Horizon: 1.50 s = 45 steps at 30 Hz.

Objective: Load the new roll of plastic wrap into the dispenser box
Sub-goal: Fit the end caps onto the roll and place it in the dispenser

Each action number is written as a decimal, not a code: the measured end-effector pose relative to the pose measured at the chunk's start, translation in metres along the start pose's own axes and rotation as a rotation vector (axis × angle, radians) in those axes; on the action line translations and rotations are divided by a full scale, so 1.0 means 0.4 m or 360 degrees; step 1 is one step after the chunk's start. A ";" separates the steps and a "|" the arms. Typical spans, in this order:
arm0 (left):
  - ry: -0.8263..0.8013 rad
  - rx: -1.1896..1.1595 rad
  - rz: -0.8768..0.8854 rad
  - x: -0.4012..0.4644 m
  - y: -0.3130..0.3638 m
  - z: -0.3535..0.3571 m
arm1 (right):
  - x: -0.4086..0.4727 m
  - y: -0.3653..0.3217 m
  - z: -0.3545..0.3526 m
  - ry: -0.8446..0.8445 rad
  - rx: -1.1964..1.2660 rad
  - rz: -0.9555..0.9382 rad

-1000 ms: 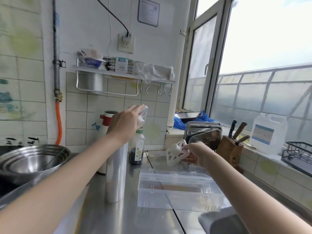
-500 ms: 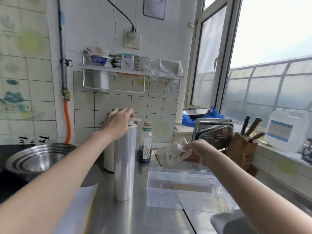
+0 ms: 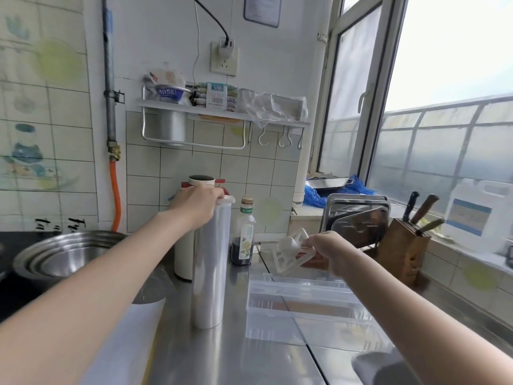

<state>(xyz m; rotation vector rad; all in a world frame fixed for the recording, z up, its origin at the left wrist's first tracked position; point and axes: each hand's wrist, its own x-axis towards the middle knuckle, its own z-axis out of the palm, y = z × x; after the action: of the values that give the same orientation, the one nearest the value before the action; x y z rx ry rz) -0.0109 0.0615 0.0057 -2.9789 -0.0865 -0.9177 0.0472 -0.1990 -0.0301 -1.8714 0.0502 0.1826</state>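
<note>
Glossy film roll (image 3: 211, 268), clear plastic dispenser box (image 3: 302, 304), brushed steel bench (image 3: 236, 357), wooden knife block (image 3: 402, 254), shiny metal bowl (image 3: 63, 254).

The scene is lit brightly by daylight from the window (image 3: 449, 79), which is overexposed. Soft glare is seen along the counter (image 3: 236, 351). Edges are bent by wide-angle distortion; slight blur is noted.
</note>
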 end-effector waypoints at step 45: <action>-0.0013 -0.0399 -0.0570 -0.160 0.047 -0.027 | -0.112 -0.029 0.068 -0.0167 0.0073 -0.0018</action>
<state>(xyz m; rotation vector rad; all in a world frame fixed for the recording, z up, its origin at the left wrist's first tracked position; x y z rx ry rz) -0.0687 0.0392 -0.0214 -3.2631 -0.5614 -1.0136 0.0017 -0.1721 -0.0204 -1.8132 -0.0281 0.2690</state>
